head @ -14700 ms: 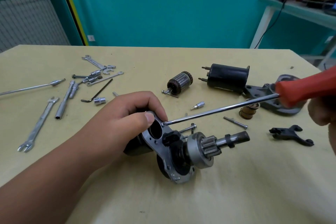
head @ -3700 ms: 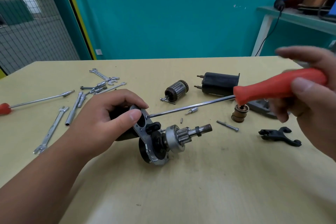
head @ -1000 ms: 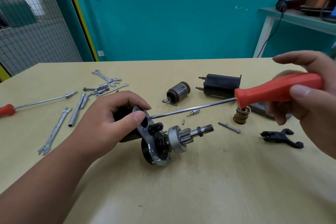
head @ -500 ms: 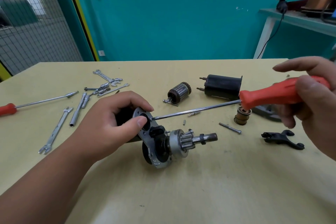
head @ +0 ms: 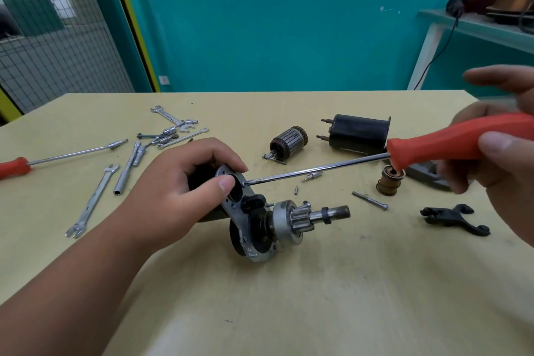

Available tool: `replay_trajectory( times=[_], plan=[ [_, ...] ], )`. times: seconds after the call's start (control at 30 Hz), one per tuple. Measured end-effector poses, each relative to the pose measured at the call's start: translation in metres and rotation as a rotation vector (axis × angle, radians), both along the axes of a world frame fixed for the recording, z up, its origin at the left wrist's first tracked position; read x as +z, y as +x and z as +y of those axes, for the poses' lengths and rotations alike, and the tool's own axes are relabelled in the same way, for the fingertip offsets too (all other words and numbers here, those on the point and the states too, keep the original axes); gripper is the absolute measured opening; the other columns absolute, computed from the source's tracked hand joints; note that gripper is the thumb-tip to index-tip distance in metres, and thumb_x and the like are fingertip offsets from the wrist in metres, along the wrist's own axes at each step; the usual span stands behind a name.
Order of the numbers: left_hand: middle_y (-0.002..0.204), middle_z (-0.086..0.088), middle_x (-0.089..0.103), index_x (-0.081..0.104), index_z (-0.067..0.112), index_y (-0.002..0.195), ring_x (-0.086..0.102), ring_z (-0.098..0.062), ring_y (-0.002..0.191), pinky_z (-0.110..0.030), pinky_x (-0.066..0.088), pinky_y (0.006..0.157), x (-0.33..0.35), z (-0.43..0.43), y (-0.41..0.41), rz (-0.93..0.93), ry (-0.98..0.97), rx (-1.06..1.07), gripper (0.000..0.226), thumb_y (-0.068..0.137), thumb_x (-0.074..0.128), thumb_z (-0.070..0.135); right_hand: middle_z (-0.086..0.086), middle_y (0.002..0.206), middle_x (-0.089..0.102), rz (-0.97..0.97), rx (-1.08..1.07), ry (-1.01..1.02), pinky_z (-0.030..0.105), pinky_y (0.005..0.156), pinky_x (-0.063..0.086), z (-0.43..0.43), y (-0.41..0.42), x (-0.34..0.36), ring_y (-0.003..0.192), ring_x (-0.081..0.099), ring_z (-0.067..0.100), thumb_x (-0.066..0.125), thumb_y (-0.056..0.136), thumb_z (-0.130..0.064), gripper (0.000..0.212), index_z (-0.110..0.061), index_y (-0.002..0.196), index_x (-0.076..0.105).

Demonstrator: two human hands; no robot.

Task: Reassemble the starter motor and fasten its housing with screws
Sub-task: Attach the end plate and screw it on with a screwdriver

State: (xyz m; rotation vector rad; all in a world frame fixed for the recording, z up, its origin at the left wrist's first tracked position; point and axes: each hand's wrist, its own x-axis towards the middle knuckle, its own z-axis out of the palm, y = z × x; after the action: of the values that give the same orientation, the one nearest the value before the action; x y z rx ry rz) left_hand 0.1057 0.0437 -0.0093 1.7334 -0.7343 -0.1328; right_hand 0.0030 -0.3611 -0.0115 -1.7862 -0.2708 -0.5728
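Teal wall behind, a pale yellow table (head: 318,283) in front; at its left lie a spare screwdriver (head: 14,166) and loose wrenches (head: 92,201), untouched. The left hand (head: 185,182) curls round the starter motor (head: 260,220) near the table's middle, thumb pressed on its end plate, pinion shaft pointing right. The screwdriver (head: 318,169) tip sits at a screw on the plate's upper edge, where it was a second ago. Only the right hand (head: 497,159) has changed: its thumb now lies lower on the red handle, one finger lifted clear while the rest wrap it. That looks like a regrip between turns, so this screw is probably not yet tight.
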Motion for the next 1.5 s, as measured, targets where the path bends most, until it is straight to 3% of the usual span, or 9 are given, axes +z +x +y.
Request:
replay_trajectory(
  times=[0.1, 0.17, 0.27, 0.43, 0.57, 0.77, 1.13, 1.37, 1.5],
  plan=[
    [0.086, -0.002, 0.066, 0.077, 0.029, 0.095, 0.069, -0.020, 0.073, -0.027, 0.056, 0.057, 0.001, 0.000, 0.000, -0.004, 0.003, 0.007, 0.023, 0.078, 0.065, 0.041, 0.007, 0.072, 0.064, 0.007, -0.176, -0.026, 0.035, 0.049, 0.056, -0.008, 0.002, -0.007, 0.047, 0.061, 0.027, 0.059, 0.100, -0.059, 0.049, -0.028, 0.138, 0.057],
    [0.086, -0.001, 0.066, 0.077, 0.029, 0.095, 0.069, -0.019, 0.073, -0.027, 0.056, 0.057, 0.000, -0.001, 0.001, -0.010, 0.008, 0.009, 0.023, 0.078, 0.065, 0.041, 0.008, 0.076, 0.068, 0.033, -0.162, -0.017, 0.028, 0.047, 0.056, -0.005, 0.004, -0.007, 0.049, 0.066, 0.026, 0.059, 0.101, -0.047, 0.039, -0.025, 0.133, 0.060],
    [0.083, 0.000, 0.065, 0.077, 0.029, 0.094, 0.070, -0.017, 0.071, -0.026, 0.056, 0.056, 0.000, -0.001, -0.001, -0.002, -0.007, 0.006, 0.023, 0.078, 0.065, 0.040, 0.016, 0.091, 0.070, 0.043, -0.104, -0.023, 0.032, 0.049, 0.059, -0.004, 0.003, -0.003, 0.060, 0.071, 0.031, 0.068, 0.098, -0.042, 0.053, -0.017, 0.143, 0.055],
    [0.082, -0.003, 0.065, 0.077, 0.031, 0.092, 0.069, -0.018, 0.070, -0.025, 0.056, 0.056, 0.001, -0.002, -0.002, -0.010, 0.005, 0.016, 0.023, 0.077, 0.065, 0.042, 0.009, 0.074, 0.066, 0.005, -0.164, -0.053, 0.039, 0.048, 0.057, 0.001, -0.003, -0.006, 0.049, 0.064, 0.034, 0.063, 0.097, -0.063, 0.068, -0.024, 0.151, 0.049],
    [0.084, -0.012, 0.062, 0.077, 0.029, 0.094, 0.065, -0.025, 0.070, -0.028, 0.056, 0.058, 0.001, -0.002, -0.002, -0.009, 0.003, 0.022, 0.025, 0.076, 0.066, 0.044, 0.019, 0.098, 0.067, 0.011, -0.051, -0.017, 0.037, 0.051, 0.058, 0.007, -0.003, 0.002, 0.065, 0.070, 0.039, 0.073, 0.091, -0.054, 0.085, -0.014, 0.157, 0.038],
    [0.086, -0.013, 0.063, 0.077, 0.029, 0.095, 0.064, -0.030, 0.071, -0.029, 0.057, 0.059, 0.001, -0.003, -0.003, -0.013, 0.008, 0.019, 0.024, 0.077, 0.068, 0.043, 0.011, 0.086, 0.069, 0.021, -0.204, -0.054, 0.043, 0.045, 0.056, 0.001, -0.002, -0.006, 0.055, 0.068, 0.039, 0.066, 0.096, -0.061, 0.070, -0.023, 0.152, 0.047],
    [0.085, -0.006, 0.065, 0.078, 0.031, 0.091, 0.069, -0.038, 0.078, -0.031, 0.059, 0.059, 0.004, -0.003, -0.003, 0.016, 0.014, 0.038, 0.024, 0.074, 0.068, 0.044, 0.012, 0.099, 0.065, 0.027, -0.079, -0.047, 0.038, 0.051, 0.057, 0.018, -0.009, 0.008, 0.067, 0.070, 0.039, 0.079, 0.086, -0.058, 0.088, -0.021, 0.156, 0.042],
    [0.085, -0.015, 0.062, 0.078, 0.029, 0.093, 0.062, -0.049, 0.079, -0.030, 0.057, 0.058, 0.004, -0.003, -0.005, -0.002, 0.021, 0.042, 0.026, 0.075, 0.067, 0.045, 0.005, 0.056, 0.057, 0.068, -0.139, -0.086, 0.025, 0.051, 0.050, 0.009, -0.009, 0.005, 0.042, 0.056, 0.031, 0.062, 0.093, -0.067, 0.069, -0.016, 0.140, 0.059],
    [0.085, -0.015, 0.062, 0.078, 0.028, 0.094, 0.064, -0.042, 0.073, -0.030, 0.057, 0.058, 0.004, -0.003, -0.004, -0.001, 0.030, 0.043, 0.028, 0.075, 0.066, 0.044, 0.008, 0.085, 0.064, 0.036, -0.098, -0.065, 0.035, 0.051, 0.057, 0.011, -0.006, 0.006, 0.063, 0.067, 0.036, 0.072, 0.093, -0.051, 0.070, -0.017, 0.150, 0.050]
  ],
)
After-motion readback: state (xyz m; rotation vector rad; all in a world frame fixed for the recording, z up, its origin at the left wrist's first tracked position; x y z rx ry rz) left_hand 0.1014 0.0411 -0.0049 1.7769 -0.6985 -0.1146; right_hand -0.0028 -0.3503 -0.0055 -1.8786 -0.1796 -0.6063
